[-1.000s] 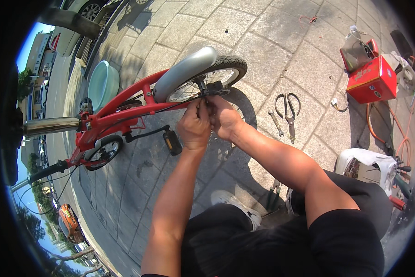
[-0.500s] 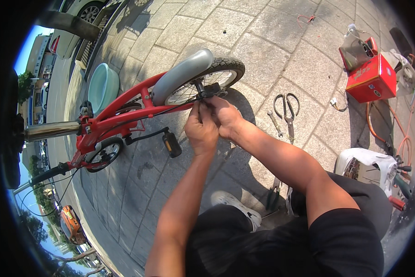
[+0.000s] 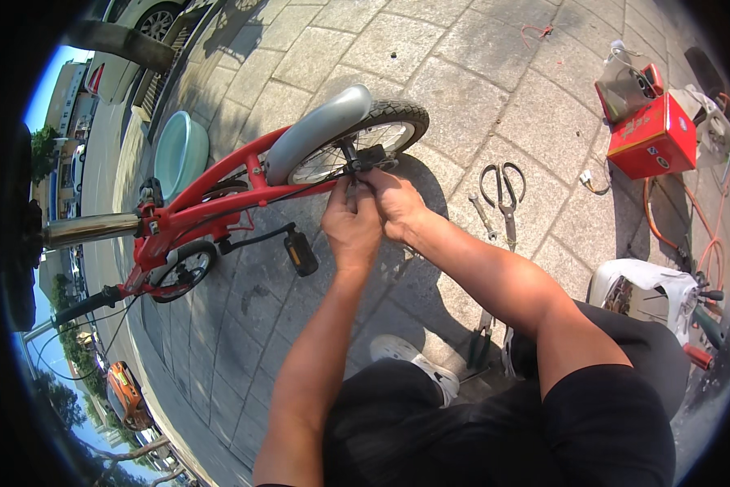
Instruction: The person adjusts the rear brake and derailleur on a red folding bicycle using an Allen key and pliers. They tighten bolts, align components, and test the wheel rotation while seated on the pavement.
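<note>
A red bicycle (image 3: 211, 195) with a grey mudguard (image 3: 320, 134) and a spoked rear wheel (image 3: 401, 126) stretches across the left half. At the wheel's hub, beside a black brake part (image 3: 366, 158), both hands are close together. My left hand (image 3: 353, 227) is closed, its fingers pinched at the end of the red frame tube. My right hand (image 3: 393, 203) is closed too, fingertips just under the black part. Whatever small piece lies between the fingers is hidden by the hands. A black pedal (image 3: 301, 253) hangs to the left of my left hand.
Scissors (image 3: 503, 199) and a wrench (image 3: 483, 216) lie on the paving right of my hands; dark-handled pliers (image 3: 479, 345) are near my shoes. A red box (image 3: 655, 138) and a white plastic stool (image 3: 645, 292) stand at the right. A pale green basin (image 3: 181, 154) sits behind the bicycle.
Both hands have shifted very slightly left, still close together at the hub. The bicycle and tools look nearly the same.
</note>
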Motion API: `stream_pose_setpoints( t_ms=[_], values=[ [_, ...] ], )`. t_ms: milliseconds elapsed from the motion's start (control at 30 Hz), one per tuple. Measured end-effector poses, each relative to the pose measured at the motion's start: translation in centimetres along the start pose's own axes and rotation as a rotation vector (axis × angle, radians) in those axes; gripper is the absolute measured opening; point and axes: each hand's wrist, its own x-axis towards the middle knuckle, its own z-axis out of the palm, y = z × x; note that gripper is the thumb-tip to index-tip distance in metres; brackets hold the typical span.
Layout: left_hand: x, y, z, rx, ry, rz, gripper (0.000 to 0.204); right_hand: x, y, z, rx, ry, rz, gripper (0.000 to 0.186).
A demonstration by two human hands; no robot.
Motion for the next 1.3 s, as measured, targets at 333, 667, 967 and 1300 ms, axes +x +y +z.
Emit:
stream_pose_setpoints(
  t_ms=[333,667,967,1300],
  values=[
    [0.7,-1.3,-1.6,0.237,-0.107,0.075,0.035,0.6,0.8,-2.0,0.041,-0.115,-0.033,0.014],
    [0.6,-0.4,-1.6,0.340,-0.089,0.122,0.035,0.3,0.9,-0.9,0.156,-0.072,-0.013,0.019],
    [0.4,0.3,-1.5,0.272,-0.095,0.023,0.036,-0.1,0.5,-0.2,0.174,-0.097,-0.001,0.018],
    [0.3,-0.2,-1.9,0.207,-0.172,0.084,0.039,0.3,1.4,-2.0,0.016,-0.146,-0.117,0.013]
  ],
)
